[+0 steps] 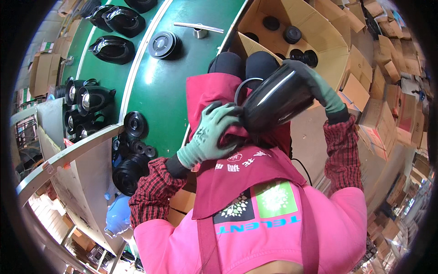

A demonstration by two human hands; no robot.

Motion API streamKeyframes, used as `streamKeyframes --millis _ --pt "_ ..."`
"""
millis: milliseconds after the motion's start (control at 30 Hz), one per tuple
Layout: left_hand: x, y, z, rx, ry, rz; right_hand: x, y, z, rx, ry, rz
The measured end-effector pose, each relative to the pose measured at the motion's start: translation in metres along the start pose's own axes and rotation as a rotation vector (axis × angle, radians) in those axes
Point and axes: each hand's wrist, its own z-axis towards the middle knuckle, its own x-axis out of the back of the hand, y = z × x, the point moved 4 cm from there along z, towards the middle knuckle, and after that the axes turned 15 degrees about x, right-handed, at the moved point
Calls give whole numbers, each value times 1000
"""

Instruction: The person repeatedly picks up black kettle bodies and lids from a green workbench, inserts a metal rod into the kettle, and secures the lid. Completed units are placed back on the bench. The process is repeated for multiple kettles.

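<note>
A glossy black kettle body lies tilted across my lap, over a dark red apron. My right hand, in a green and black glove, grips its far right end from above. My left hand, gloved alike, is curled at its left end, fingers against the body; some fingertips are hidden. A thin pale ring shows beside the kettle body's left end.
A green workbench carries shiny black kettles, stacked black discs, a metal strip and a small metal cup. Round black parts lie in an open cardboard box. A metal rail runs at left.
</note>
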Motion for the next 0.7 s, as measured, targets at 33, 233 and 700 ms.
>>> streamKeyframes --millis 33,233,700 --pt "-12 -13 4 128 -34 -105 -18 -18 2 132 -191 -571" --pt "-40 -24 43 291 264 -45 -74 -15 88 403 -429 -1006" --pt "6 -63 48 284 204 -49 -41 87 174 -257 -354 80"
